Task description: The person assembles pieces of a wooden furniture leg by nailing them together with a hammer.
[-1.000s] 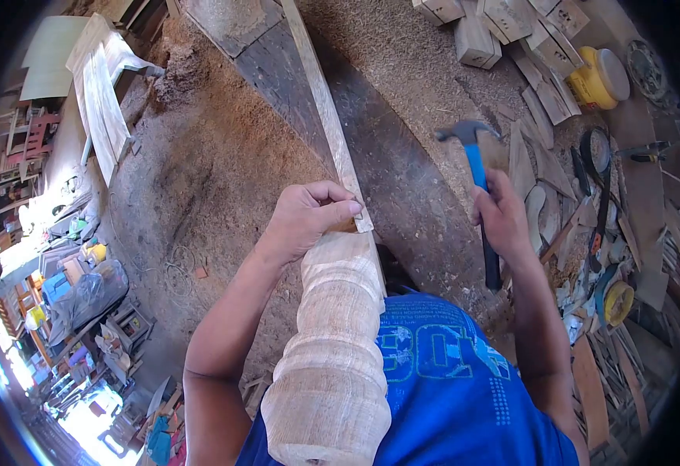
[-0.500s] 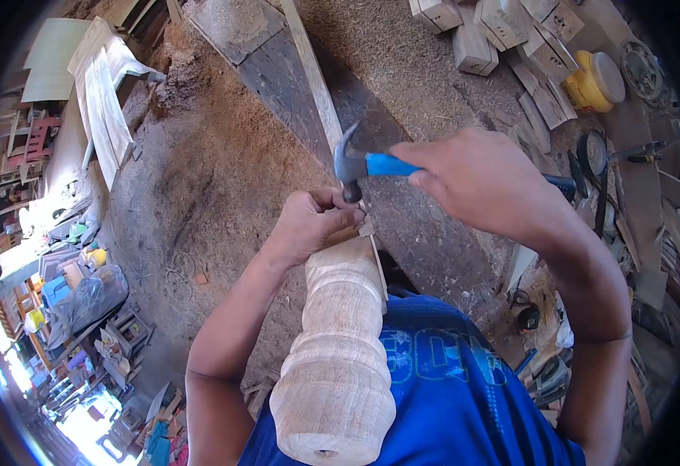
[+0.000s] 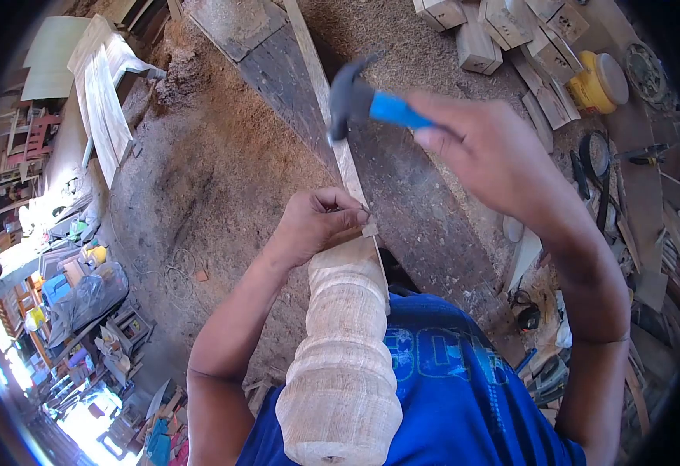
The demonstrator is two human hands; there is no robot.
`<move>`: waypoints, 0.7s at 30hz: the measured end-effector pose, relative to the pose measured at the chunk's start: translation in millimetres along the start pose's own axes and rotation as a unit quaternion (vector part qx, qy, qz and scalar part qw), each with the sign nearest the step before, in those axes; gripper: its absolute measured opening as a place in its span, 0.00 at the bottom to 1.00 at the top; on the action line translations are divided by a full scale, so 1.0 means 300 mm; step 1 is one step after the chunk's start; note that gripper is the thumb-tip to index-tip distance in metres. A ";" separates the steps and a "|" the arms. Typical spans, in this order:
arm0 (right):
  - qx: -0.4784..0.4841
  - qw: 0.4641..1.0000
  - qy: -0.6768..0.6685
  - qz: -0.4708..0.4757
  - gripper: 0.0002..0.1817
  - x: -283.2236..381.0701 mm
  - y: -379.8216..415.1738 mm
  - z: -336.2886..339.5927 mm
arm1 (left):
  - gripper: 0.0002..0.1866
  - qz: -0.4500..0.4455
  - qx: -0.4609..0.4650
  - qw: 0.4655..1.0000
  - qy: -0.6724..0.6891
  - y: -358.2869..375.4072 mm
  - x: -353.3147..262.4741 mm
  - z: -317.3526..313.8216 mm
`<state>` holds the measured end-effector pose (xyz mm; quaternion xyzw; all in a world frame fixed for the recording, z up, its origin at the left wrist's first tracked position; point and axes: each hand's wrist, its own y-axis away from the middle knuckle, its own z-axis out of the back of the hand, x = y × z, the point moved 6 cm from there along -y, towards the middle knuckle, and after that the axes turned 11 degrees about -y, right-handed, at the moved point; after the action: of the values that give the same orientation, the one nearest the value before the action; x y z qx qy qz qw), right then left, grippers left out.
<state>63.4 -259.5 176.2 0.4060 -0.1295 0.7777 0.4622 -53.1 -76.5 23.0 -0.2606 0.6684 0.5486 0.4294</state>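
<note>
My right hand is closed around the blue handle of a claw hammer. The hammer's head is blurred and raised above a long, narrow wooden strip. My left hand pinches what looks like a small nail, barely visible at the fingertips, beside the strip's near end. Just below those fingertips is a little wood piece. A thick turned wooden leg with rounded rings lies lengthwise in front of my body, its square upper part under my left hand.
A dark worn plank runs diagonally beneath the work. Square wood blocks are piled at upper right, near a yellow container and pliers. A pale curved wooden piece stands at left. Sawdust covers the ground.
The hammer and my right hand have risen up and away from my left fingertips. My left hand keeps its pinch in nearly the same spot; the turned leg has shifted slightly right in view.
</note>
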 end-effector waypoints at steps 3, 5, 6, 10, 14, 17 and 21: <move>0.154 0.972 0.173 0.033 0.15 -0.018 0.040 -0.066 | 0.09 0.058 -0.006 0.995 -0.082 0.008 -0.029 0.004; 0.156 0.977 0.137 -0.040 0.19 -0.018 0.024 -0.052 | 0.09 0.067 -0.011 0.997 -0.040 0.008 -0.014 0.000; 0.158 0.977 0.135 -0.040 0.19 -0.014 0.017 -0.051 | 0.09 0.070 -0.012 0.997 -0.040 0.004 0.002 0.001; 0.099 0.992 0.076 -0.028 0.20 0.001 0.024 -0.033 | 0.09 0.034 -0.002 0.999 -0.034 0.006 -0.011 -0.001; 0.128 0.984 0.127 -0.009 0.11 -0.033 0.059 -0.069 | 0.07 0.025 0.006 0.999 -0.044 0.006 -0.018 -0.001; 0.059 0.997 0.055 -0.017 0.13 -0.062 0.074 -0.052 | 0.09 0.042 0.021 0.999 0.009 0.002 0.033 0.009; 0.066 0.990 -0.027 -0.124 0.13 -0.191 0.175 -0.130 | 0.08 0.050 0.031 0.994 0.089 0.003 0.046 0.001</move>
<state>14.1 -300.5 117.5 0.4693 -0.0387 0.7100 0.5236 -60.6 -74.4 11.6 -0.2610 0.7330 0.5231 0.3478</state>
